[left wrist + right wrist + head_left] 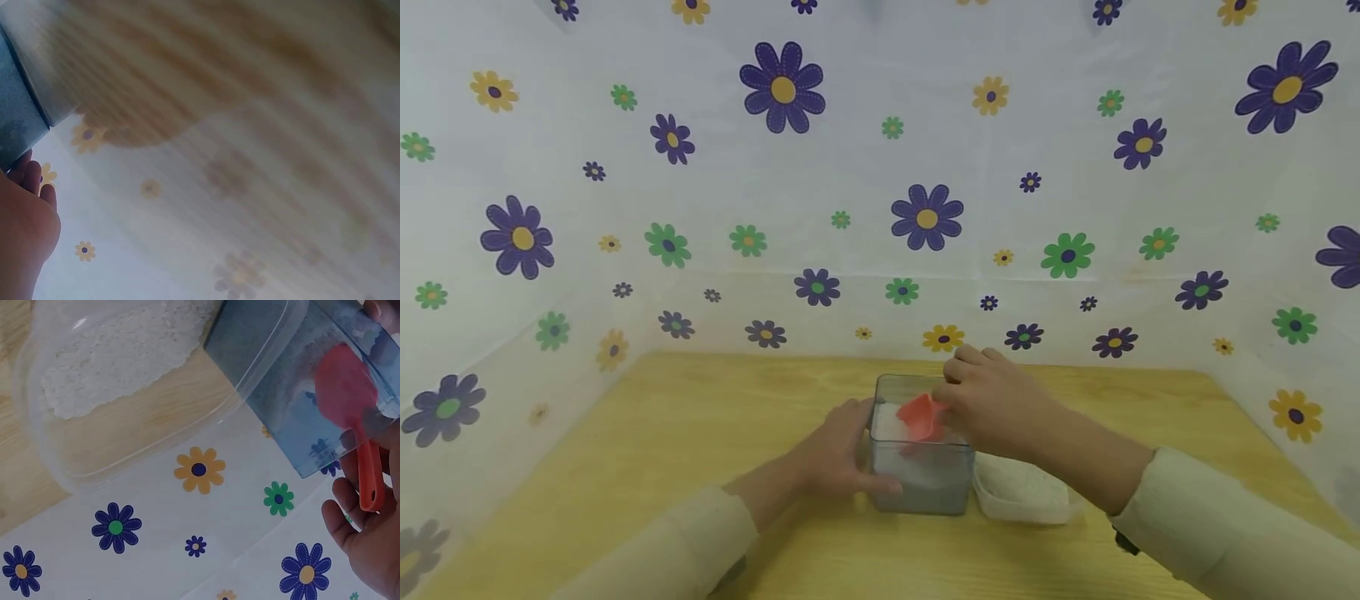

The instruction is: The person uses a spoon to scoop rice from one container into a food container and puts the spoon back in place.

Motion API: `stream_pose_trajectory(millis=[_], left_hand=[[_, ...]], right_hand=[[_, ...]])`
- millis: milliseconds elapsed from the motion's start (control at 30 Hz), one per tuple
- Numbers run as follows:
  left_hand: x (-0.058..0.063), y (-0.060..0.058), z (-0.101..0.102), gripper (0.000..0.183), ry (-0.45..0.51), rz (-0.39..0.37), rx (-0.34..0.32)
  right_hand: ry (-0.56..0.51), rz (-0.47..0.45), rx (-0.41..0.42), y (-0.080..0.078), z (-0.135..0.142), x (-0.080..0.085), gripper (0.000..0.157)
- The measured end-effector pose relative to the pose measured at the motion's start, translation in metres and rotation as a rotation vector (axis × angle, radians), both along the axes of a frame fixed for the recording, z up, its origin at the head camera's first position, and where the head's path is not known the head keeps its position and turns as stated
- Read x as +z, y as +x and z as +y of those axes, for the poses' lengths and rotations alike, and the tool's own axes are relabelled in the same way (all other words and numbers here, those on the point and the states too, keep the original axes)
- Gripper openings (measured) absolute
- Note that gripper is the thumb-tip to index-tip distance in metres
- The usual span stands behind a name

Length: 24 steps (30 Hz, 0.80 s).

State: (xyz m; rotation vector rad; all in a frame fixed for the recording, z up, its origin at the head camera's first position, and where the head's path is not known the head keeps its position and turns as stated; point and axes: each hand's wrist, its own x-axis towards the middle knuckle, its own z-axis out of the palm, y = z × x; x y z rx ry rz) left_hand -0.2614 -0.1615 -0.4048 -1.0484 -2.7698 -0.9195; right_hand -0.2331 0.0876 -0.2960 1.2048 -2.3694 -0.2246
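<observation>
1. Dipping into the mouth of the clear blue-grey bin (925,487), the red scoop (921,418) sits with its cup inside the walls, tilted, and its handle crossing the rim on the bin's right side.
2. The right hand (996,408) grips that handle from above the bin's right edge, fingers bent around it; the right wrist view shows the handle's end, with its small hole, resting among them.
3. White grains (890,422) lie inside the bin, showing to the left of the scoop.
4. The left hand (835,450) holds the bin at its left side, thumb across the front wall and fingers along the left wall.
5. Just beside the bin, on its right, stands a low clear tub (1022,512) with more white grains in it; whether the two touch, I cannot tell.
6. Pale sleeves (1232,517) reach in from either side, nearer the person than the bin.
7. Under the bin spreads a wood-grained tabletop (700,467).
8. Behind the bin and to both sides hangs a white flowered cloth (850,167).
</observation>
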Motion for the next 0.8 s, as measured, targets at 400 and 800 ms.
stream_pose_trajectory(millis=[400, 800], left_hand=[[0.002, 0.007, -0.001, 0.094, -0.036, -0.047, 0.058], [0.006, 0.008, 0.000, 0.093, -0.030, -0.047, 0.053]], right_hand=[[-0.033, -0.314, -0.099, -0.009, -0.011, -0.012, 0.008], [-0.129, -0.421, -0.055, -0.016, -0.006, -0.020, 0.008]])
